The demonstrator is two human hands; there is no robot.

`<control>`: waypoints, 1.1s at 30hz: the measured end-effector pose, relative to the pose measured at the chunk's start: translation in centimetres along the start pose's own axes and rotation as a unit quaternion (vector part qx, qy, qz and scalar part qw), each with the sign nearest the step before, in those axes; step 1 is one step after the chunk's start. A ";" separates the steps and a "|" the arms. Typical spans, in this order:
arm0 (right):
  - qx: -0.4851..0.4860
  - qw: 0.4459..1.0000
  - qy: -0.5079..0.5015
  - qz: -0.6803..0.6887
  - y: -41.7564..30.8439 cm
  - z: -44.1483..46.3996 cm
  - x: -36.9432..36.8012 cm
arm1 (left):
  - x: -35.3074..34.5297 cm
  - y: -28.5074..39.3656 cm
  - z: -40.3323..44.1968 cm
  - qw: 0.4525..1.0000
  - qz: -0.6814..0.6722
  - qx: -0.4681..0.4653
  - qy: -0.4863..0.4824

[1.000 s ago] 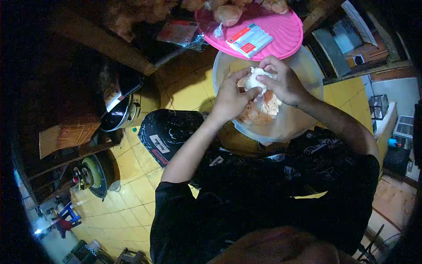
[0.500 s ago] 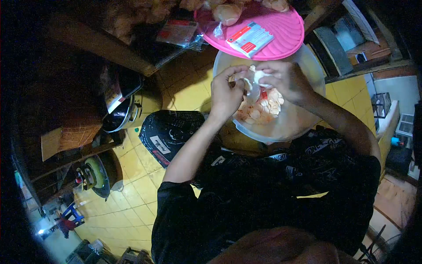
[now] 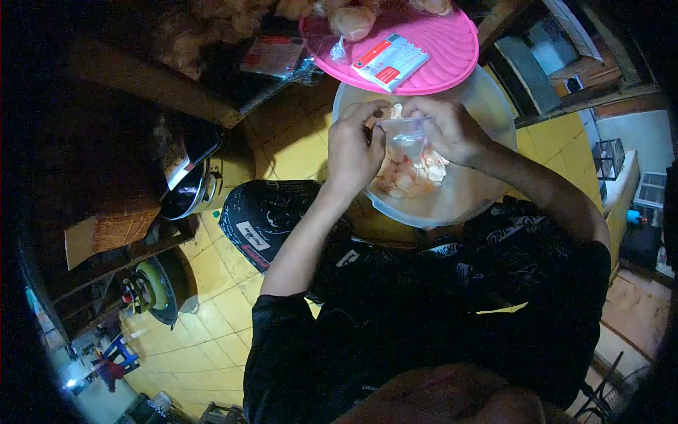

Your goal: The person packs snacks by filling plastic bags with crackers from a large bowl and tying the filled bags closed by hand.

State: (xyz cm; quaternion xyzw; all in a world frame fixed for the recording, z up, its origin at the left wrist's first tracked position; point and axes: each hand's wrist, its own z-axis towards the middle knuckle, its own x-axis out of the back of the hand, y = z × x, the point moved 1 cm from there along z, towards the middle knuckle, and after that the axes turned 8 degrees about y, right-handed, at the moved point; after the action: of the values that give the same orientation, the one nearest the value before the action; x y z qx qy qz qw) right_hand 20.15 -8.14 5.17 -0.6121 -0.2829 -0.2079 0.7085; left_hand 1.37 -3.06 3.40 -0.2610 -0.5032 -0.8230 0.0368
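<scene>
A small clear plastic bag (image 3: 405, 139) is stretched between my two hands over a large translucent tub. My left hand (image 3: 355, 152) pinches its left side, and my right hand (image 3: 448, 131) has its fingers closed on the right edge. Pale, thin pieces (image 3: 409, 177) lie in the bottom of the tub (image 3: 480, 194), partly seen through the bag. A few whitish pieces show at the bag's top, between the fingertips. Whether they are inside it is too small to tell.
A pink lid (image 3: 452, 53) with a white and red packet (image 3: 390, 62) lies behind the tub. Filled plastic bags (image 3: 352, 23) stand at the top. At left are a metal pot (image 3: 189, 194), a cardboard box (image 3: 113, 230) and a green object (image 3: 150, 286). The floor is yellow tile.
The white bundle that both hands held together is no longer seen between them. The hands have drawn slightly apart, and the clear bag now hangs open and flat between them.
</scene>
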 end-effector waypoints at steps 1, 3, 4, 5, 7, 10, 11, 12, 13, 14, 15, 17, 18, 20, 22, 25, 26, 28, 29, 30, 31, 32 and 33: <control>-0.043 0.999 -0.029 0.011 0.0 0.0 -0.2 | 0.1 0.2 0.1 1.000 0.001 0.000 0.001; 0.061 0.998 0.019 -0.010 -0.6 -0.1 -1.0 | 0.1 0.4 0.0 0.991 -0.124 0.041 -0.020; 0.164 0.984 0.067 -0.034 -1.3 -0.2 -1.3 | 0.2 0.5 0.0 0.991 -0.123 0.041 -0.022; 0.162 0.984 0.067 -0.034 -1.9 -0.3 -1.6 | 0.1 0.6 -0.1 0.971 -0.223 0.069 -0.044; 0.025 0.977 0.041 0.207 -3.0 -0.1 -1.5 | 0.2 1.2 -0.1 0.940 -0.321 0.096 -0.064; 0.182 0.981 0.032 -0.062 -4.7 0.2 1.1 | 0.5 3.6 -0.1 0.960 -0.274 -0.041 -0.040; 0.184 0.981 0.029 -0.062 -5.3 0.3 1.6 | 0.6 3.4 -0.1 0.960 -0.273 -0.039 -0.036; 0.121 0.992 -0.006 -0.028 -5.8 0.3 2.0 | 0.2 2.8 -0.4 0.949 -0.287 -0.020 -0.125; 0.057 0.998 -0.039 0.005 -6.0 0.3 2.2 | -0.1 2.4 -0.7 0.930 -0.299 -0.001 -0.215; 0.049 0.997 -0.037 0.040 -5.9 0.5 2.4 | -0.6 2.3 -1.1 0.936 -0.279 0.044 -0.211; 0.049 0.997 -0.037 0.040 -5.5 0.6 2.5 | -0.7 2.0 -1.2 0.936 -0.279 0.044 -0.211; -0.011 0.999 0.013 0.035 -5.0 0.6 2.8 | -0.3 2.1 -0.7 0.892 -0.310 0.138 -0.298; -0.092 0.990 0.019 0.103 -5.0 0.4 3.3 | -0.1 2.0 -0.6 0.893 -0.311 0.139 -0.295; -0.105 0.977 0.032 0.183 -3.6 0.3 4.4 | 0.3 1.7 -0.4 0.903 -0.305 0.145 -0.267; -0.162 0.943 0.083 0.278 -2.4 1.1 5.0 | 0.6 1.5 -0.2 0.899 -0.334 0.167 -0.229; -0.100 0.879 0.152 0.440 -2.7 0.7 3.0 | 0.7 1.4 -0.1 0.893 -0.358 0.180 -0.204; -0.057 0.922 0.062 0.378 -1.4 0.8 2.7 | 0.7 1.5 -0.1 0.894 -0.352 0.176 -0.211; -0.064 0.959 0.006 0.275 -1.5 0.2 2.2 | 0.3 2.0 -0.5 0.902 -0.360 0.132 -0.198; -0.075 0.981 -0.049 0.170 -2.9 -0.2 1.5 | -0.1 2.2 -0.8 0.906 -0.369 0.091 -0.187; -0.133 0.919 -0.041 0.368 -6.3 0.0 1.1 | -1.0 1.4 -1.0 0.913 -0.350 0.054 -0.201; -0.131 0.919 -0.042 0.369 -6.1 0.2 1.2 | -1.3 1.7 -1.0 0.914 -0.348 0.053 -0.200; -0.108 0.916 -0.014 0.387 -5.4 0.6 1.7 | -1.5 2.0 -1.1 0.897 -0.377 0.083 -0.215; -0.085 0.911 0.011 0.404 -4.7 1.0 2.2 | -1.6 2.3 -1.3 0.878 -0.406 0.112 -0.226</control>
State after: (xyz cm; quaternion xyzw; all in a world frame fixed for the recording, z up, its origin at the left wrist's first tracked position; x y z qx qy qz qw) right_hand 18.66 -7.77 10.24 -0.7297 0.0149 0.0656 0.6805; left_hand 3.00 -5.59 4.05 -0.2066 -0.6488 -0.6224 -0.3861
